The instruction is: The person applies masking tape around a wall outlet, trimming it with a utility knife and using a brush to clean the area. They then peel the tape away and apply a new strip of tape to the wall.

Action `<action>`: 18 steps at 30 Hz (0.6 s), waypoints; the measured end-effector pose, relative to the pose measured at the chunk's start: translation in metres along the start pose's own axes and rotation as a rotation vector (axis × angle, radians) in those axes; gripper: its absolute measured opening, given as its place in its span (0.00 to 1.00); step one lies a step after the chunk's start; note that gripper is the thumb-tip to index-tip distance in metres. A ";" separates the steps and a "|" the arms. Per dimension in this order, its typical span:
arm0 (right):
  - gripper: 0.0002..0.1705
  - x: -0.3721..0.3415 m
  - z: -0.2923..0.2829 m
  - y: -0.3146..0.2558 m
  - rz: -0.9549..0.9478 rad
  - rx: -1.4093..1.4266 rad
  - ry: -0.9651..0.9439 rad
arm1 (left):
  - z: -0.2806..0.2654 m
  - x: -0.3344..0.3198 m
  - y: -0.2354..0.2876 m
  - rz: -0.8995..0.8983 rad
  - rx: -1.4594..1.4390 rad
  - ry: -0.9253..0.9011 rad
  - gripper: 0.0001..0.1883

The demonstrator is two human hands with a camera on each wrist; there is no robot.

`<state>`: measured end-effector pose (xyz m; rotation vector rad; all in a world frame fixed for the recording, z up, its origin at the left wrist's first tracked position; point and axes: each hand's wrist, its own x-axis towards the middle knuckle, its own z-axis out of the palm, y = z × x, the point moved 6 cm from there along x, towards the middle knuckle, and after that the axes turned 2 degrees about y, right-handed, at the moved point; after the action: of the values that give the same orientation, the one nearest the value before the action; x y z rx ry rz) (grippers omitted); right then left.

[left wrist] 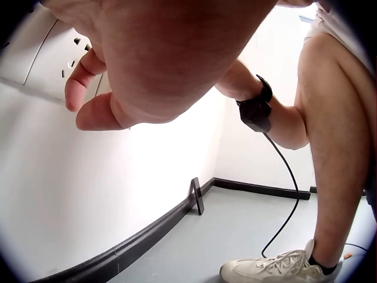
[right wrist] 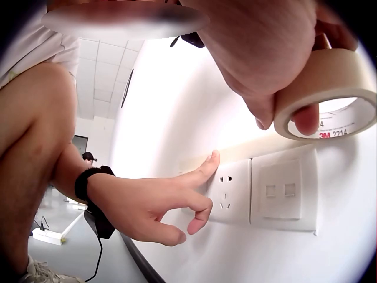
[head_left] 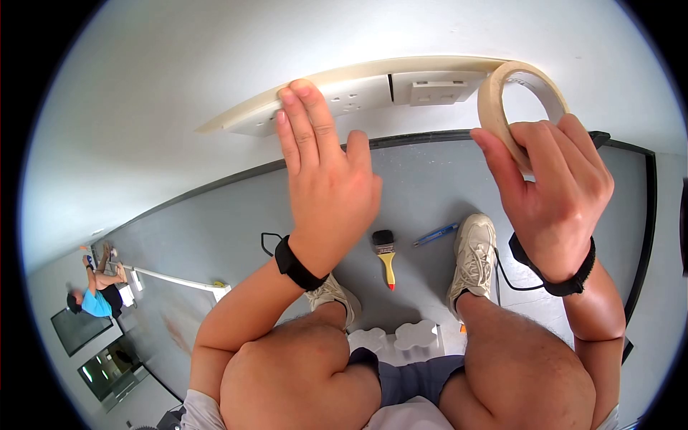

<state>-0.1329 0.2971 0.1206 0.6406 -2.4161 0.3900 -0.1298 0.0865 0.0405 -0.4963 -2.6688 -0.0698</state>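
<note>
A strip of masking tape (head_left: 401,66) runs along the top edge of a white wall socket (head_left: 369,99) and the double-port wall plate (head_left: 438,92) beside it. My left hand (head_left: 326,183) presses the strip over the socket with straight fingertips; its thumb and lower fingers are bent loosely below, as the right wrist view shows. To the right, my right hand (head_left: 562,197) grips the roll of masking tape (head_left: 493,107), with a finger through its core. From this roll (right wrist: 324,73) the strip leads along the wall to the left hand's fingertips.
A paintbrush (head_left: 387,261) with a yellow handle and a blue utility knife (head_left: 436,235) lie on the grey floor between my shoes (head_left: 474,251). Black skirting (head_left: 423,137) edges the wall's foot. Cables trail from both wrist straps. Another person (head_left: 97,301) is far off at left.
</note>
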 end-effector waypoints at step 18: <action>0.19 -0.003 -0.002 0.002 0.015 0.021 0.014 | -0.024 -0.001 0.001 -0.013 -0.149 0.170 0.17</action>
<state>-0.1307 0.3003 0.1205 0.6279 -2.4078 0.4255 -0.1191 0.0845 0.0618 -0.4965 -2.5115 -0.3027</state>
